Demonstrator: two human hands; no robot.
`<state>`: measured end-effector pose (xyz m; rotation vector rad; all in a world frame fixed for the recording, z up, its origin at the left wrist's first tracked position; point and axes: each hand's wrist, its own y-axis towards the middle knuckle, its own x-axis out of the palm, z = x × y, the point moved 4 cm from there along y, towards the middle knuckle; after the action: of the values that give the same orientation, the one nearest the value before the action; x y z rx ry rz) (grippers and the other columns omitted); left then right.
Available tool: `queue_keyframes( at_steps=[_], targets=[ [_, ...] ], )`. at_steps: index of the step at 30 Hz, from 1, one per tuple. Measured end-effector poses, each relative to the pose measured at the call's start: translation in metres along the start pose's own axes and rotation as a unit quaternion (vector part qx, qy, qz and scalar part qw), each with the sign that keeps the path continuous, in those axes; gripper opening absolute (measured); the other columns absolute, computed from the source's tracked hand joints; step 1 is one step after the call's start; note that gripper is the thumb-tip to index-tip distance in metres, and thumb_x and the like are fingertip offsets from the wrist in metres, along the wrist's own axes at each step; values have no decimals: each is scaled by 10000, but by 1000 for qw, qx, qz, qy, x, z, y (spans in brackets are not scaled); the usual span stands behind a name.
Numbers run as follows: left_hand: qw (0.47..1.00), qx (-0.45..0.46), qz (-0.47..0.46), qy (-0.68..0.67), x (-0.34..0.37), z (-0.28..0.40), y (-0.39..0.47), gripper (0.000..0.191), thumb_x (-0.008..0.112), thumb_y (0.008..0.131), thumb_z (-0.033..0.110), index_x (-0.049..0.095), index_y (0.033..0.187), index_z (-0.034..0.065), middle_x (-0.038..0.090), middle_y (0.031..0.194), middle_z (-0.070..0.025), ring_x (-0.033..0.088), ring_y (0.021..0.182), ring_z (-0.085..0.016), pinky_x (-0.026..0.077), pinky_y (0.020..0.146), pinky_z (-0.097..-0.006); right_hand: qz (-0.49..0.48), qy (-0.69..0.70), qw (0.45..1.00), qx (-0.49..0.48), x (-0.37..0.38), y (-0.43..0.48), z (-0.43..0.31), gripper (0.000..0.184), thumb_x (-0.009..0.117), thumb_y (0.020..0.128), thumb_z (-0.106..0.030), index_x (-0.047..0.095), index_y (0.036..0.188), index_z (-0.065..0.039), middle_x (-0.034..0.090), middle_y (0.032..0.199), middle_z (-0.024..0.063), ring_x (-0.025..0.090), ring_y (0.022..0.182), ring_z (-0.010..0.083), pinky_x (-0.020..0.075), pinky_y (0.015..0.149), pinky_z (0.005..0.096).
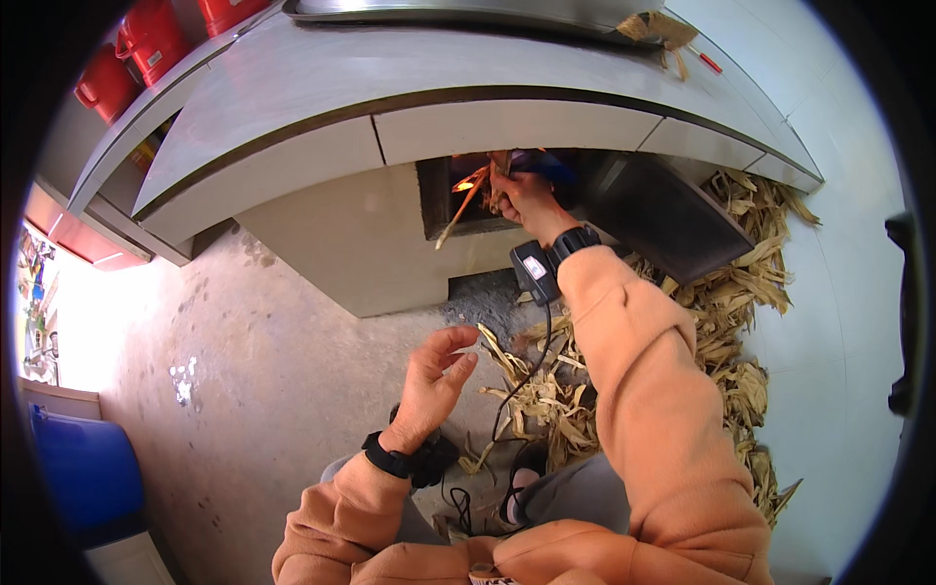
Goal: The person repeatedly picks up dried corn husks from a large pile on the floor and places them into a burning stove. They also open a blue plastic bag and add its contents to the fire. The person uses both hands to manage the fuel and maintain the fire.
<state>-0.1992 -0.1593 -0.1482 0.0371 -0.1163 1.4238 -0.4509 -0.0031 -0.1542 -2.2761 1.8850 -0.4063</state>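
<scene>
My right hand (531, 201) reaches into the mouth of a tiled stove (351, 227), gripping a bundle of dry corn husks (499, 183). A pale stalk (452, 227) pokes out of the opening beside that hand. Orange flame (468, 181) glows just left of the bundle, inside the firebox. The dark metal stove door (669, 219) hangs swung out to the right of my wrist. My left hand (444, 376) is in the air over the floor with bent fingers, the thumb apart from them and nothing held.
Loose corn husks (731, 322) heap along the right wall and between my feet. A black cable (537, 358) trails from my right wrist device. Overhead, the counter (482, 62) juts out, bearing a metal tray (468, 11). Red jugs (153, 44) and a blue bin (88, 468) are on the left.
</scene>
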Motion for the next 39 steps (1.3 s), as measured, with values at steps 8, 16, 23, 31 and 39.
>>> queue_keyframes(
  at_steps=[8, 16, 23, 31, 39],
  targets=[
    [1000, -4, -29, 2, 7, 0, -3, 240, 563, 874, 26, 559, 1112, -6, 579, 1097, -79, 556, 1037, -170, 457, 884, -305, 46, -213, 972, -84, 2, 35, -9, 296, 640, 844, -183, 588, 1106, -57, 604, 1031, 32, 556, 948, 112, 488, 735, 253],
    [999, -13, -46, 10, 18, -1, -3, 236, 569, 864, 14, 565, 1098, -12, 587, 1084, -92, 575, 1016, -178, 472, 862, -305, 0, -108, 992, -73, 19, -16, 10, 226, 606, 853, -144, 575, 1033, -10, 608, 941, 52, 604, 791, 124, 518, 650, 265],
    [998, -18, -34, 40, 16, 1, -2, 232, 575, 861, 14, 565, 1091, -14, 590, 1074, -94, 584, 995, -182, 480, 847, -304, -49, -184, 964, -187, 40, -21, -27, 383, 571, 833, -44, 494, 1206, -3, 553, 1136, 81, 532, 1063, 185, 441, 890, 279],
    [998, 28, -38, 38, 27, -4, -3, 215, 579, 857, 31, 567, 1068, -7, 628, 965, -83, 609, 893, -153, 495, 779, -287, 261, 110, 959, -14, -165, -200, 91, 414, 515, 861, -14, 426, 1265, -39, 546, 982, 105, 560, 856, 195, 481, 697, 291],
    [988, 53, -68, 125, 48, 4, -11, 201, 611, 826, 81, 587, 1007, -3, 633, 898, -136, 641, 790, -210, 505, 699, -305, 272, -137, 926, -223, -317, -193, 28, 481, 367, 825, 65, 415, 1281, -77, 515, 898, 4, 393, 627, 103, 327, 525, 235]
  ],
)
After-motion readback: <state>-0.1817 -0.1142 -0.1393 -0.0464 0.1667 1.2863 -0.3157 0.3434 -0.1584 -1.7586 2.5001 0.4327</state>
